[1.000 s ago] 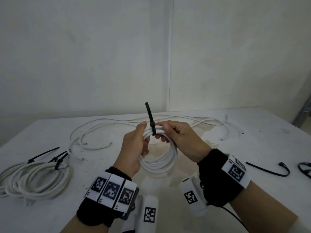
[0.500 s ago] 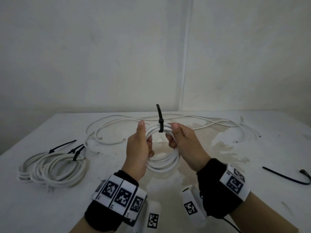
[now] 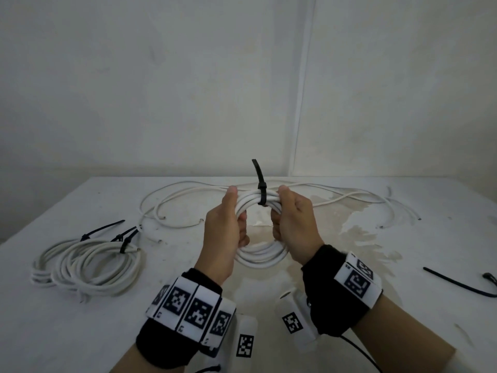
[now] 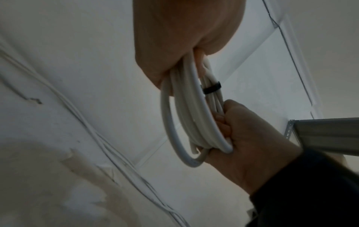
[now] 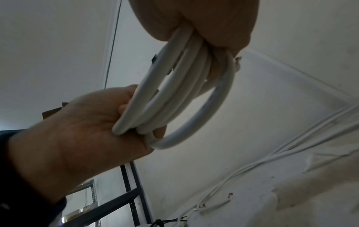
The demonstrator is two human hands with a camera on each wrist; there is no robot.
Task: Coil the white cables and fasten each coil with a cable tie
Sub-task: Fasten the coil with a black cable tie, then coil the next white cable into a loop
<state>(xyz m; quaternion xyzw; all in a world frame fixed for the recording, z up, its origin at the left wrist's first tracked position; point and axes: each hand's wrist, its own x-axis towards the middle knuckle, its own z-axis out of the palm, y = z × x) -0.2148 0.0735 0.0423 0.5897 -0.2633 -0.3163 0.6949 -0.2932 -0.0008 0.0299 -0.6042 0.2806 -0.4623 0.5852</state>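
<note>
White cable coil [image 3: 259,251] bound by black cable tie [image 3: 262,196], tail upright, left hand [image 3: 224,230] and right hand [image 3: 294,227] fingers curled round it

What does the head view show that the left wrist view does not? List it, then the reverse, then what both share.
Only the head view: the tied coils lying on the table, a spare cable tie and the fastened tie's upright tail.
Only the left wrist view: a metal shelf behind.
Both: the left hand and right hand gripping the held coil, its black cable tie, and loose cables.
</note>
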